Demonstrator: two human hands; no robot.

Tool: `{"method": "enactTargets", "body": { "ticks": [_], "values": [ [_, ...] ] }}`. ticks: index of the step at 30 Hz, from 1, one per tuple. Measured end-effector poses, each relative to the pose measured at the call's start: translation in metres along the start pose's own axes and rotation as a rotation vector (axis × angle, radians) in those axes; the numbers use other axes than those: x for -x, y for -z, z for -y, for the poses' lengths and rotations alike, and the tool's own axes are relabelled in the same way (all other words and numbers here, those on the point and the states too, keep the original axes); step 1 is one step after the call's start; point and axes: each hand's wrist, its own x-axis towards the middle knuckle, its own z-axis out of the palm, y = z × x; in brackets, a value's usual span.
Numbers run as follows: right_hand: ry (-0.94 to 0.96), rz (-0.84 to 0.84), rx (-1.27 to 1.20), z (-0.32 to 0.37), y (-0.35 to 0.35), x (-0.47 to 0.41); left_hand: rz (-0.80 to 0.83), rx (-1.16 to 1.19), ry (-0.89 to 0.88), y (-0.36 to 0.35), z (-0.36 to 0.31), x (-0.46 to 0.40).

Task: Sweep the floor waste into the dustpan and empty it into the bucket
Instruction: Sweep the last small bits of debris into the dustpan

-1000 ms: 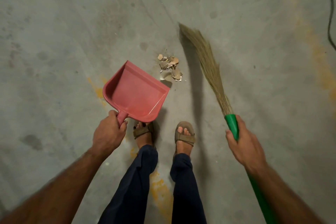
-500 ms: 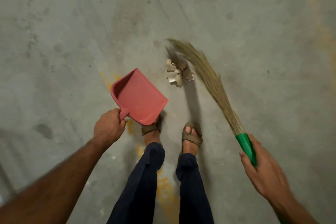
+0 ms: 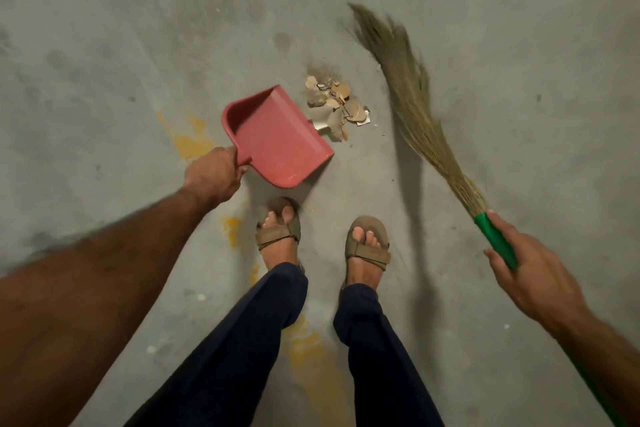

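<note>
the dustpan point(image 3: 277, 139) has come closer to the waste point(image 3: 332, 104); its open lip now lies just beside the scraps, where a second ago a gap separated them. the left hand point(image 3: 214, 177) has moved forward with it. the broom point(image 3: 412, 97) bristles, which half a second ago lay against the waste, now stand off to its right, blurred. the right hand point(image 3: 526, 277) has drawn back toward the lower right.
</note>
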Motion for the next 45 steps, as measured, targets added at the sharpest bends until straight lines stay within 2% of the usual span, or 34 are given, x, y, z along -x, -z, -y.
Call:
{"method": "enactTargets", "body": {
  "ticks": [8,13,18,23,30,35,41,45],
  "values": [
    [0.213,0.076,0.088,0.000,-0.004,-0.001,-0.014,-0.043,-0.082,0.011,-0.030,-0.051],
    [0.259,0.144,0.075,0.006,0.001,0.031,0.001,-0.074,-0.024,0.008,-0.039,-0.059],
    [0.177,0.110,-0.025,0.008,0.013,0.081,0.040,-0.023,0.020,-0.009,-0.023,-0.045],
    [0.096,-0.033,-0.117,0.001,0.005,0.114,0.081,0.092,0.031,-0.029,0.003,-0.027],
    [-0.019,-0.130,-0.185,-0.006,-0.005,0.113,0.109,0.125,0.040,-0.039,0.022,-0.017],
    [-0.009,-0.006,-0.120,-0.010,-0.014,0.092,0.132,0.146,0.025,-0.041,0.023,-0.015],
    [0.104,0.160,-0.043,0.000,-0.016,0.104,0.146,0.185,0.016,-0.042,0.009,-0.019],
    [0.091,0.150,-0.059,0.002,-0.011,0.131,0.134,0.182,0.028,-0.042,0.009,-0.017]
  ]
}}
